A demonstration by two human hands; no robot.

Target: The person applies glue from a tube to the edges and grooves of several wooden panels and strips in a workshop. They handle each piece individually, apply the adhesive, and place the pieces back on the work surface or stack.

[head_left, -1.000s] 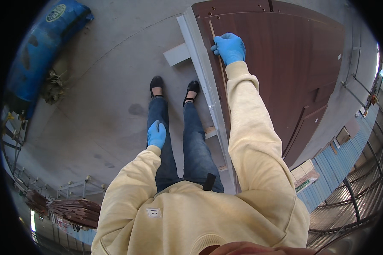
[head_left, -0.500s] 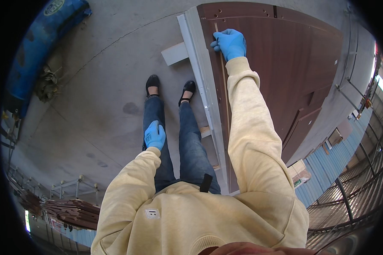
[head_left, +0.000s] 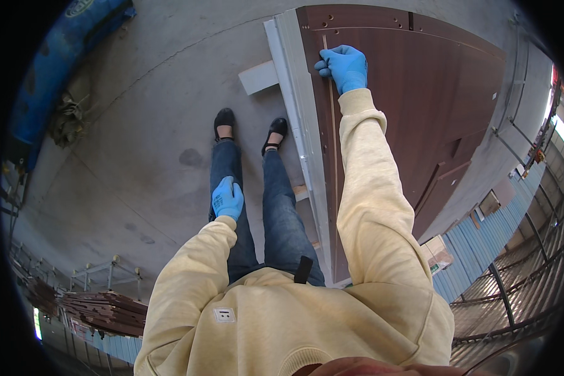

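A large dark-brown panel (head_left: 407,113) lies to my right, with holes drilled near its far end. A thin light line (head_left: 333,125), which may be a groove or a strip, runs along its near side. My right hand (head_left: 346,67), in a blue glove, is over the far part of this line with its fingers curled closed. Whatever is in those fingers is hidden. My left hand (head_left: 227,199), also gloved in blue, hangs in front of my left thigh with the fingers curled in. I cannot make out whether it holds anything.
Beneath the panel's left edge runs a long pale beam (head_left: 294,106), with a white block (head_left: 259,78) sticking out beside it. A big blue bundle (head_left: 50,81) lies at the far left. Stacked brown panels (head_left: 103,310) are at the lower left, and light-blue sheets (head_left: 482,250) at the right.
The panel and my right hand appear slightly farther right in the picture, shifting together. The right hand keeps about the same place on the light line. My left hand has hardly moved.
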